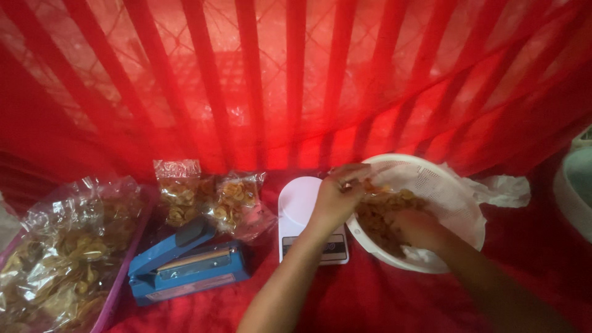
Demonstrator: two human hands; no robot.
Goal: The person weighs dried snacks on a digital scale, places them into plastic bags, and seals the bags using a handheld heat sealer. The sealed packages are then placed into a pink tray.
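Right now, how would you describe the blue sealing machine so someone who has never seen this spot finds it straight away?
Start at the white basket of chips where both hands work, then go left past the flat white scale. The heat sealer lies on the red cloth beside a tray of bagged chips. It is the only blue thing, long with a hinged arm.

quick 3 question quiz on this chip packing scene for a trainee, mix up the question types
1. True or false: the blue hinged heat sealer lies left of the white flat kitchen scale.
2. Where is the right hand? A) on the sealer B) inside the white round plastic basket of yellow chips C) on the scale
3. Fill in: two small clear filled chip bags lie behind the ____.

Key: 1 true; 2 B; 3 sealer. The left hand is at the basket rim, fingers pinched together.
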